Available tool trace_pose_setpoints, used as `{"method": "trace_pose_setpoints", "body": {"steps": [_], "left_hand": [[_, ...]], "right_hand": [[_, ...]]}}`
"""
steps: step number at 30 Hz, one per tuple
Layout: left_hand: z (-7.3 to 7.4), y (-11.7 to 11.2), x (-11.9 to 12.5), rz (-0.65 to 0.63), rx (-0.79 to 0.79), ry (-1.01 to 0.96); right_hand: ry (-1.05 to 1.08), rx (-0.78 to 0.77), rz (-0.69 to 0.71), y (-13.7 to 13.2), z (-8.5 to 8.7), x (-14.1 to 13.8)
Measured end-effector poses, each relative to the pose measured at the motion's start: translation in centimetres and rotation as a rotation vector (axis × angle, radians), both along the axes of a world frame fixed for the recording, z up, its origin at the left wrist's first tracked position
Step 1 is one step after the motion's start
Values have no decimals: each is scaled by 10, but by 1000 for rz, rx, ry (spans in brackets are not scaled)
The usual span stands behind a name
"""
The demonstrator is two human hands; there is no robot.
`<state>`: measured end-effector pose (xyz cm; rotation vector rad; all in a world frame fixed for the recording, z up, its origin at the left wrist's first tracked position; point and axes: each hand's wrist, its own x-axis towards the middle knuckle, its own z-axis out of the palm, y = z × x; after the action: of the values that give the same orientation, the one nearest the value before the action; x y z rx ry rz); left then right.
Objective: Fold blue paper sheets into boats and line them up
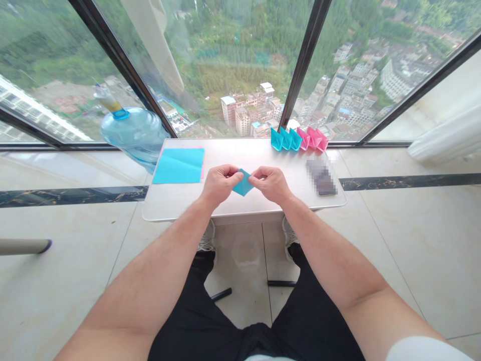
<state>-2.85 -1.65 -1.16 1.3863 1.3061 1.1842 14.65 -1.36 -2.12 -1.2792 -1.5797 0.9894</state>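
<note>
A small folded piece of blue paper, roughly diamond-shaped, is held up over the near middle of the table. My left hand pinches its left side between thumb and fingers. On the opposite side, my right hand grips the upper right edge the same way. To the left lies a stack of flat paper sheets, blue on top with pink showing beneath. Three folded blue paper boats stand in a row at the far right edge, beside several folded pink paper boats.
A dark, blurred-out flat object rests on the table's right side. Behind the left corner leans a large blue water bottle. Tall windows rise beyond the table. My shoes and legs are below its near edge, and a pole-like leg is at far left.
</note>
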Motion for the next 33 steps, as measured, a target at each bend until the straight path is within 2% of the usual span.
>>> {"method": "trace_pose_setpoints", "body": {"steps": [20,28,33], "left_hand": [[3,-1,2,6,27,32],[7,1,-8,-137,40,272],[8,0,-11,-60,90,406]], "right_hand": [[-21,2,-1,0,-1,-2],[-188,16,110,3,1,9],[-394,130,153,2,4,15]]}}
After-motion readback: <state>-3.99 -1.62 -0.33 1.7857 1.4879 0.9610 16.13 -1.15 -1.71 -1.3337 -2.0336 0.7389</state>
